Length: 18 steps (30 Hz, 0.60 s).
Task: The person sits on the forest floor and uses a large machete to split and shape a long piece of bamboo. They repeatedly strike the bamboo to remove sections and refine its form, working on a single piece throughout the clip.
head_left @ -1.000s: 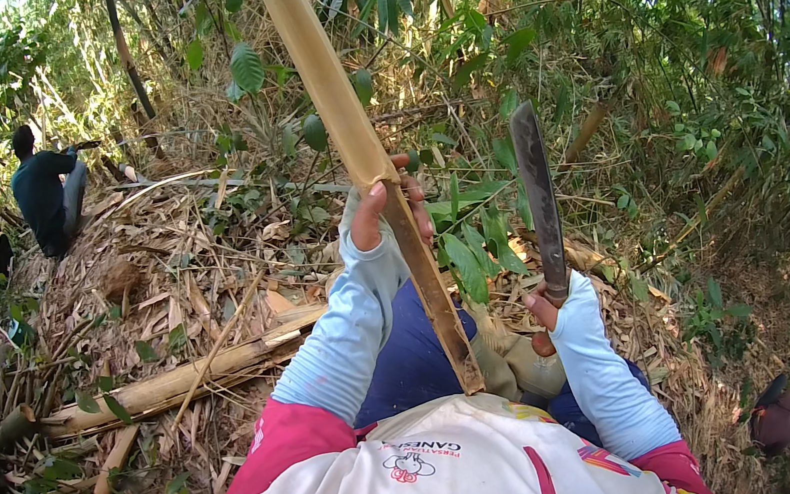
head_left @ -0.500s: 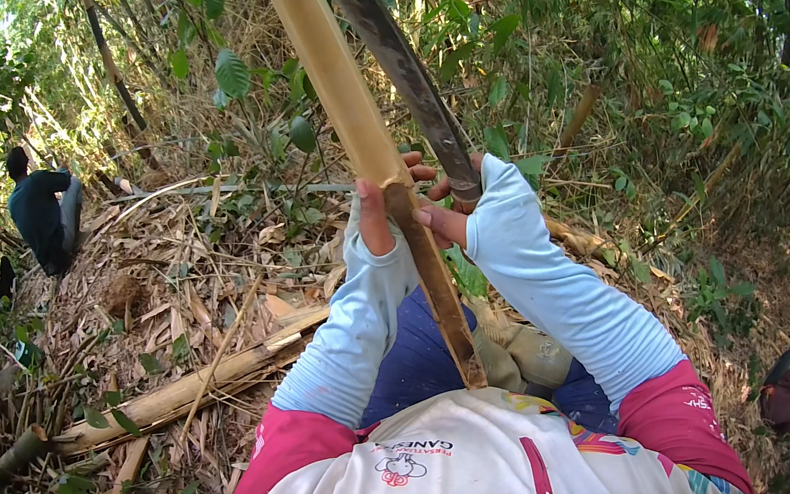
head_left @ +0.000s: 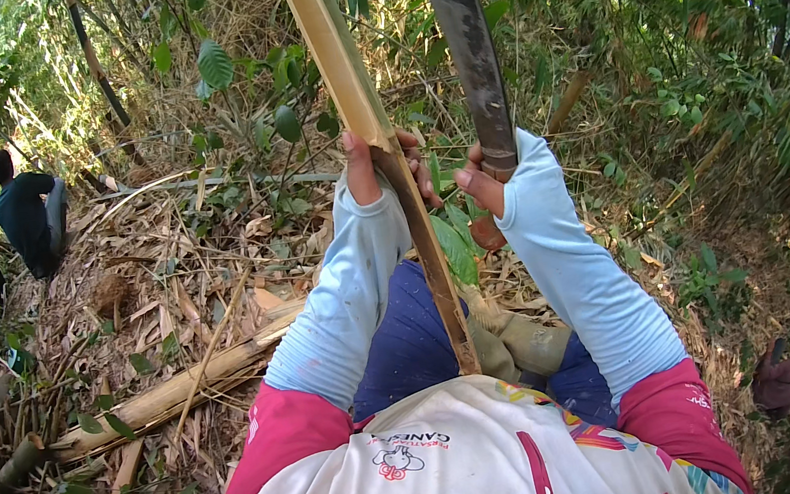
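Bamboo strip (head_left: 364,100) gripped in closed left hand (head_left: 382,170), slanting up from lap. Right hand (head_left: 485,184) clenched on machete (head_left: 466,45), blade raised just right of strip. Cut bamboo pole (head_left: 164,396) on leaf litter, left. Crouching person (head_left: 30,219) far left.

Not much room up front: the bamboo strip (head_left: 368,129) runs from the lap straight up past the top edge, and the blade (head_left: 466,45) stands just right of it, leaving only a thin gap between them over leafy brush (head_left: 453,229). Left side is more open, but a fallen bamboo pole (head_left: 164,396) lies across the dry leaf litter (head_left: 166,269). Another person (head_left: 28,223) crouches well off upslope. Dense bushes (head_left: 698,103) close the right.
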### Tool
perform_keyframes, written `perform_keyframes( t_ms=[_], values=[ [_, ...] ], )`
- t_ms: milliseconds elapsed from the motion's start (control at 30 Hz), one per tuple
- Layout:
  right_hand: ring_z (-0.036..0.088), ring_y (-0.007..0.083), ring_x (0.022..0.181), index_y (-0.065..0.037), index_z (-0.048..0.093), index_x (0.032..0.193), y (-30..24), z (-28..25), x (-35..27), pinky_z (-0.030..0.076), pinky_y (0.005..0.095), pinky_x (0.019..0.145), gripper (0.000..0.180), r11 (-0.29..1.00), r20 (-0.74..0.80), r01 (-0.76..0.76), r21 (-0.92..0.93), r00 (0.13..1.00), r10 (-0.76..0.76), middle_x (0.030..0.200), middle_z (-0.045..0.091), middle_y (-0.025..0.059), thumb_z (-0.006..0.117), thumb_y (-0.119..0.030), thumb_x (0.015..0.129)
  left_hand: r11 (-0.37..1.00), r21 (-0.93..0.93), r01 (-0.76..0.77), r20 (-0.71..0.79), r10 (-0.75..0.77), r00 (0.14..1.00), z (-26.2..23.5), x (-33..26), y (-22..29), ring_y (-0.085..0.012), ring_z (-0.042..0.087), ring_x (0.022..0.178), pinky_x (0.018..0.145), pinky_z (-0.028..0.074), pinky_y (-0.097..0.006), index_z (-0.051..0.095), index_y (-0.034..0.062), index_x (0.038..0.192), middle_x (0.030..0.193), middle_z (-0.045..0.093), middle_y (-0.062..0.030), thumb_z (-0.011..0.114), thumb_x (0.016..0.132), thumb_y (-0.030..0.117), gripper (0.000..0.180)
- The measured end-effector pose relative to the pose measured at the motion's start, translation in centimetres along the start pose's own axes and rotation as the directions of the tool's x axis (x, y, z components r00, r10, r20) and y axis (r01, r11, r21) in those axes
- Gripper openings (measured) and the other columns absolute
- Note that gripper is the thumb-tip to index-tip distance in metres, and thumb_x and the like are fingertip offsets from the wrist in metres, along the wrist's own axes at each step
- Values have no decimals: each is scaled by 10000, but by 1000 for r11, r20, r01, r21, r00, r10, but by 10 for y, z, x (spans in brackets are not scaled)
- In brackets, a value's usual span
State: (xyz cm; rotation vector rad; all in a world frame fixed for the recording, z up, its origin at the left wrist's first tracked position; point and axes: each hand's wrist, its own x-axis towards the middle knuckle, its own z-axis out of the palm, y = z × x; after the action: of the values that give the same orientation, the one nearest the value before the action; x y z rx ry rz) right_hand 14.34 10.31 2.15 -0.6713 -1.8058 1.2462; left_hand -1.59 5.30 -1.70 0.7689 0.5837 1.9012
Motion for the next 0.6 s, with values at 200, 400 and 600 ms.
perform_keyframes(
  t_ms=[200,400,600],
  values=[
    [509,45,548,-41,553,892,21,-22,-44,392,214,496,242,997,-83,-73,-36,994,70,626,553,-19,754,-132,792,967,-220,132,148,-101,984,-5,32,19,-182,476,583,473,414,-326,533,81,987,726,438,-43,384,914,677,619],
    [542,38,682,-54,551,924,32,-48,-92,455,193,633,205,964,26,-264,-34,964,265,755,579,-12,681,-61,767,984,-52,172,55,-169,984,-5,26,-10,-175,507,658,557,448,-323,532,44,1082,776,477,-43,364,912,690,689],
    [534,76,505,-32,508,1002,46,-78,-123,424,229,447,255,953,-87,-299,-54,952,294,719,548,-1,640,22,790,917,-52,395,329,-358,874,-47,-12,-72,-244,634,875,749,538,-403,429,-12,1295,1031,612,-152,315,911,703,820]
  ],
)
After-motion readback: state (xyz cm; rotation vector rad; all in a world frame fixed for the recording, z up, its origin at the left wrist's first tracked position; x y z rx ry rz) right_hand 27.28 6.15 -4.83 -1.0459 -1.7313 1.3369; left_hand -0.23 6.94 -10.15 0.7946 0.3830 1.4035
